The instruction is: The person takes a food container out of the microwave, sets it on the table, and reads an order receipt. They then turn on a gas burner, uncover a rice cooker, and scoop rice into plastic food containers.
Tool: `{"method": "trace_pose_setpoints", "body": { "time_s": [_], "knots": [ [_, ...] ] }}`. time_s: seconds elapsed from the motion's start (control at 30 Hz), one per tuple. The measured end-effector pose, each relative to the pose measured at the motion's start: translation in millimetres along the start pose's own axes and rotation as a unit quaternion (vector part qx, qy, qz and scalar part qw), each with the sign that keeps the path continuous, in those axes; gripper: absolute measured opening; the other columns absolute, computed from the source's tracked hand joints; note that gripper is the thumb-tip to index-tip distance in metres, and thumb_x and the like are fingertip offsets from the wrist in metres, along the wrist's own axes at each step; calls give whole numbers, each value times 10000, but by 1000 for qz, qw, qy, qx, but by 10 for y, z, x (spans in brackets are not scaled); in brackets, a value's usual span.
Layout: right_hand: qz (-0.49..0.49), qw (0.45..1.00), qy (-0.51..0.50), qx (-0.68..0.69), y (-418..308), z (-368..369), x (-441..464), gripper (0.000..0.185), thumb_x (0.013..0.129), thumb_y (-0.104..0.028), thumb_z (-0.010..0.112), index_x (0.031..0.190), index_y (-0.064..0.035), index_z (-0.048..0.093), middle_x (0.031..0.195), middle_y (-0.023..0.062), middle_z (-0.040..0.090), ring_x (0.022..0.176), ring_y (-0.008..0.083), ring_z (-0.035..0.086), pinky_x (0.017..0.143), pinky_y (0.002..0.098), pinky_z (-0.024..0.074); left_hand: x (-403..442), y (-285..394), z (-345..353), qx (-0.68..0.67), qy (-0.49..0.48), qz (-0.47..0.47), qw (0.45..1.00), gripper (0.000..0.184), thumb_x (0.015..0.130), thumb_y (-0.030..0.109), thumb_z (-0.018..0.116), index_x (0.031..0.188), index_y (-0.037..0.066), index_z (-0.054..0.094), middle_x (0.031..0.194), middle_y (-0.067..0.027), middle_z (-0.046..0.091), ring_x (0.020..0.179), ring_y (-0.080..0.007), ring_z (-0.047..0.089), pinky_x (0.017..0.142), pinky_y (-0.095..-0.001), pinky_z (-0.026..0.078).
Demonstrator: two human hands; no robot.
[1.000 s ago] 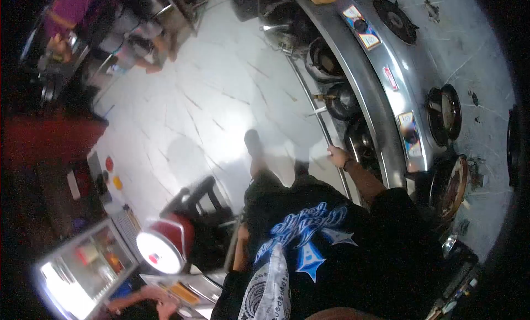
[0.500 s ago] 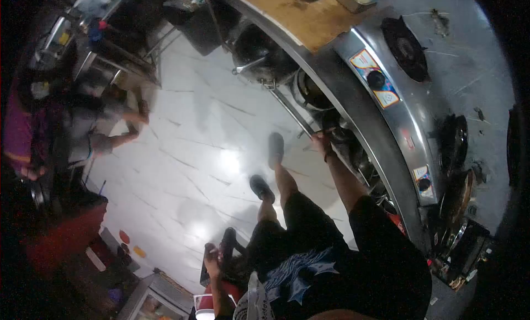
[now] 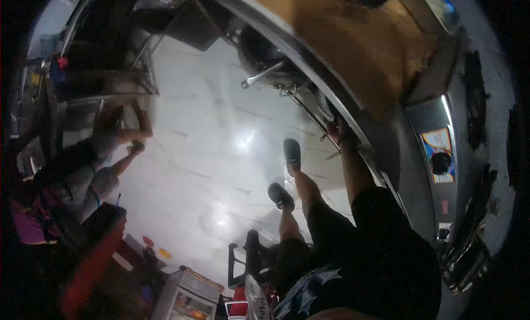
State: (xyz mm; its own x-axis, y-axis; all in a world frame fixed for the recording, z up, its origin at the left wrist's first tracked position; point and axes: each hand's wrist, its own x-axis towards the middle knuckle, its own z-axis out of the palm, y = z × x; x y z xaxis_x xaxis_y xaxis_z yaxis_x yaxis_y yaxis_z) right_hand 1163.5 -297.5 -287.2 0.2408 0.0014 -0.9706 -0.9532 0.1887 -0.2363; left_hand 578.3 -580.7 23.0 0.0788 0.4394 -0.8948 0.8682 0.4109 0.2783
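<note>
My right hand [image 3: 335, 133] reaches in under the steel counter edge [image 3: 331, 71], close to the end of a metal bar [image 3: 308, 111]. Shadow and blur hide its fingers, so its grip does not show. Near the bar's far end is a large dark pan [image 3: 265, 55], with a metal handle [image 3: 264, 75] sticking out over the floor. My left hand is out of view. By my left side are a black stool-like frame [image 3: 249, 259] and a red and white container [image 3: 237, 309].
Above the counter lie a brown board [image 3: 359, 38] and a stove front with a black knob [image 3: 440, 163]. Another person [image 3: 72, 171] sits at the left, hands [image 3: 138, 140] together. A glass-fronted cabinet [image 3: 190, 298] stands at the bottom. White tiled floor [image 3: 193, 138] lies between.
My view has swung and moved closer to the counter. My right hand has gone further under its edge. My left hand, earlier low in view around a small object, has left the view.
</note>
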Motion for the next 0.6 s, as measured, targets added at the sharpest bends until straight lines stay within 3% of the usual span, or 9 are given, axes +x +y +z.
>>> {"method": "trace_pose_setpoints", "body": {
  "time_s": [0.37, 0.47, 0.57, 0.6],
  "knots": [
    [-215, 966, -143, -14, -214, 35, 91, 180, 898, -242, 474, 794, -107, 533, 626, 6, 473, 493, 127, 417, 455, 236, 357, 164, -144, -170, -80, -2, -79, 994, 262, 835, 234, 508, 1023, 60, 566, 915, -97, 596, 792, -255, 583, 664, -367, 478],
    [-239, 957, -164, -11, -42, -165, -293, 147, 899, -208, 478, 814, -110, 547, 622, -12, 464, 489, 112, 403, 458, 217, 356, 387, -386, -337, -136, 5, -76, 988, 246, 811, 220, 528, 994, 63, 574, 881, -98, 599, 780, -254, 582, 665, -362, 475],
    [-197, 966, -167, -30, 319, -454, -1049, 108, 891, -200, 496, 931, -109, 539, 630, -22, 449, 512, 98, 413, 454, 230, 348, 681, -702, -586, -233, 13, -77, 969, 230, 786, 206, 548, 965, 66, 583, 848, -98, 603, 768, -253, 581, 667, -357, 473],
    [-212, 942, -199, -165, 422, -706, -1308, 146, 898, -234, 496, 945, -97, 516, 647, -11, 462, 533, 116, 431, 464, 255, 353, 784, -826, -692, -274, 13, -87, 958, 225, 778, 201, 555, 955, 67, 585, 837, -98, 604, 764, -253, 580, 667, -355, 473]
  ]
}}
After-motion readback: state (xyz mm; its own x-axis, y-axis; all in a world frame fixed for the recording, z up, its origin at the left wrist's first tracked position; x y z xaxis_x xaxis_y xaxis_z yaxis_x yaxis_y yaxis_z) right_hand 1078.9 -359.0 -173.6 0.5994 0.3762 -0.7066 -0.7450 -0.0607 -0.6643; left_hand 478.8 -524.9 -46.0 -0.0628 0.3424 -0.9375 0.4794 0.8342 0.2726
